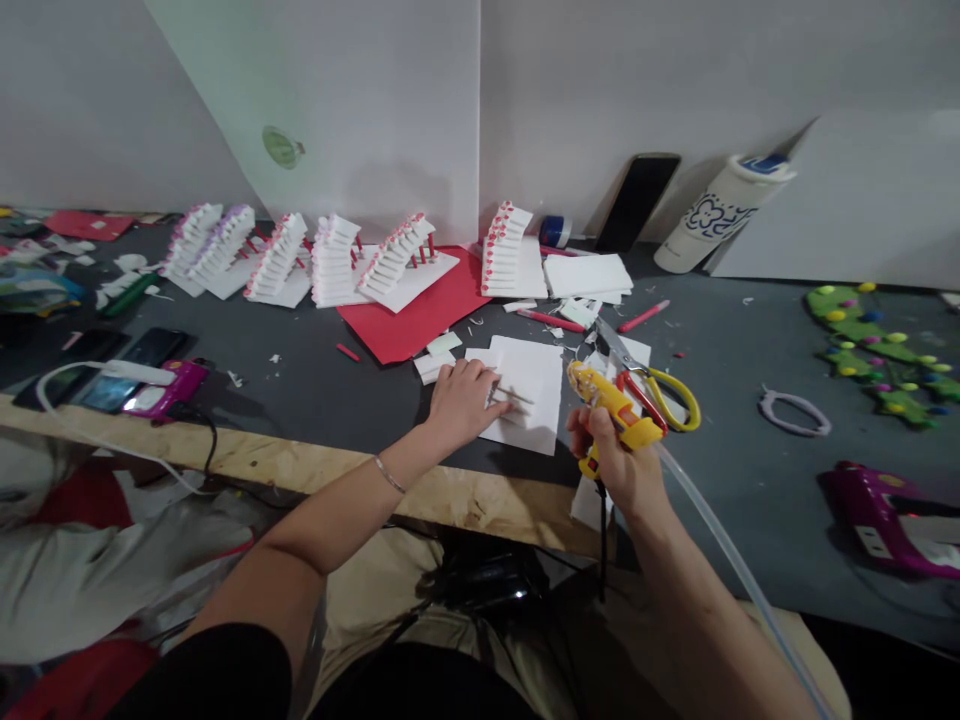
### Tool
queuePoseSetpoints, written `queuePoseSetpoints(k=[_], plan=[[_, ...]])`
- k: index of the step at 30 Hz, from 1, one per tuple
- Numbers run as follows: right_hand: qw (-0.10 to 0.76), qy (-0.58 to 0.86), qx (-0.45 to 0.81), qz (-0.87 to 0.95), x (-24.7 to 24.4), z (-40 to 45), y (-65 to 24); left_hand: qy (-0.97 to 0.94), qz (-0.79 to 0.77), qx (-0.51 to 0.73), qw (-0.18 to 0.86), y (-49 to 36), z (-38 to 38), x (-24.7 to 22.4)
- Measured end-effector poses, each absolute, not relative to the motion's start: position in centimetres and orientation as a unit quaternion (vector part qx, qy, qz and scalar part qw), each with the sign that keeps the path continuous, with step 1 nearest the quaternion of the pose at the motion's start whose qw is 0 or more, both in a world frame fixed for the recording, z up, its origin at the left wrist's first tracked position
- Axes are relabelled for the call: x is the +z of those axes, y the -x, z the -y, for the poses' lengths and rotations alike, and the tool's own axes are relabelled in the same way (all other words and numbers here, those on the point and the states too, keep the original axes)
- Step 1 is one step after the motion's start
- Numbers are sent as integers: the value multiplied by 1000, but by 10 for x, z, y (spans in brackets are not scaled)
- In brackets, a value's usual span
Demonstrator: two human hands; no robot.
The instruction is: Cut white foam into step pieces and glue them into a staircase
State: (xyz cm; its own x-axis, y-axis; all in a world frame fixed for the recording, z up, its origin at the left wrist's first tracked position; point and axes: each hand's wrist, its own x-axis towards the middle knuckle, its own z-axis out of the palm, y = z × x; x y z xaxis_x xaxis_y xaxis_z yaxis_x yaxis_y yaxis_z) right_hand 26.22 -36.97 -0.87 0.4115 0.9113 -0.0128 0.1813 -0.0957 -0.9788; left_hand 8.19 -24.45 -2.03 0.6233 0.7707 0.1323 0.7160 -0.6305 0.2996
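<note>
My left hand (463, 402) rests at the left side of a flat white board (534, 365), its thumb and fingers closed around small white strips (517, 395) standing on it. The fingers partly hide where the strips meet the board. My right hand (619, 465) is wrapped round a yellow hot glue gun (615, 405), with a long clear glue stick (720, 530) coming out of its back. The gun's nozzle points toward the board and stays apart from the strips. Scissors (679, 400) with yellow and red handles lie just beyond the gun.
Several small white staircase models (401, 260) line the back, some on a red sheet (390, 335). A stack of white boards (589, 275), a phone (637, 200) and a tumbler (720, 215) stand behind. Grey pliers-like handles (795, 412) and a magenta power strip (892, 520) lie right.
</note>
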Motion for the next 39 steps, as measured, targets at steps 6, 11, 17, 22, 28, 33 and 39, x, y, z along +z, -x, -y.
queuePoseSetpoints(k=[6,11,17,22,28,33,39], plan=[[503,657,345,443,-14,370,-259,-840,-425,193,277,-85,243,-26],[474,667,355,452,-15,373,-242,-734,-397,270,481,-88,242,-32],[452,634,304,549,-11,378,-232,-624,-372,292,622,-87,240,-26],[421,650,280,567,-10,379,-229,-608,-353,277,655,-87,241,-22],[404,668,258,569,-16,379,-225,-607,-382,274,641,-88,242,-27],[397,676,250,569,-20,379,-226,-617,-393,273,624,-87,242,-30],[390,669,267,574,-26,378,-229,-613,-393,277,627,-87,242,-33]])
